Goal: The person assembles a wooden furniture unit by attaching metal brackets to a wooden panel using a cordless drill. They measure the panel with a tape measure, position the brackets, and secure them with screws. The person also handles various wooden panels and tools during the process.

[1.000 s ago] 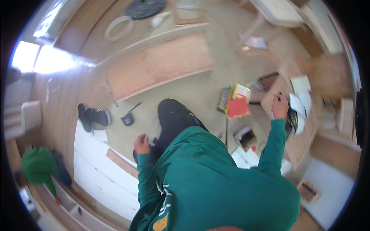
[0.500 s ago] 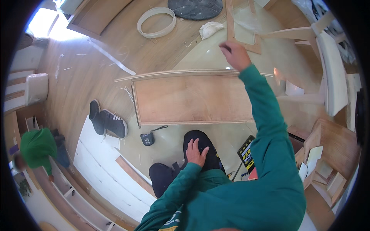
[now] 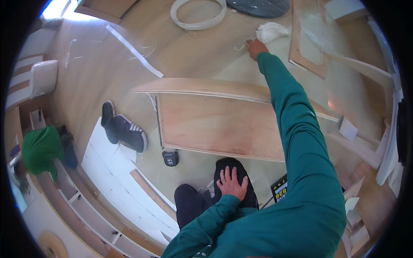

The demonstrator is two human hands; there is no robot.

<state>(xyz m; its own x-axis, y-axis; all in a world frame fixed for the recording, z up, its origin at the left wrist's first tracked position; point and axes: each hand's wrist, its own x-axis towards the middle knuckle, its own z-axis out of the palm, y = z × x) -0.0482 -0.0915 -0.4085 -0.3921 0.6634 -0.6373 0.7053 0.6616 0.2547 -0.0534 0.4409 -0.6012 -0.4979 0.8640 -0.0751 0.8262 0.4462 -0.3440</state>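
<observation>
My left hand lies with fingers spread on my dark-trousered knee and holds nothing. My right arm stretches over a shallow wooden cabinet piece, with a raised board along its far edge. Beyond that edge, my right hand is low over the floor, its fingers drawn together; what they hold, if anything, is too small to make out. Close by are a thin curled strip and a crumpled white bundle. A black tape measure lies at the cabinet piece's near left corner.
Dark shoes stand on the left beside a white board. A pale ring and a wooden frame lie farther off. A black and yellow box is by my right side. Another person in green crouches far left.
My right hand has moved farther out and down toward the floor beside the white bundle. The view has shifted; my left hand stays on my knee with its fingers more spread.
</observation>
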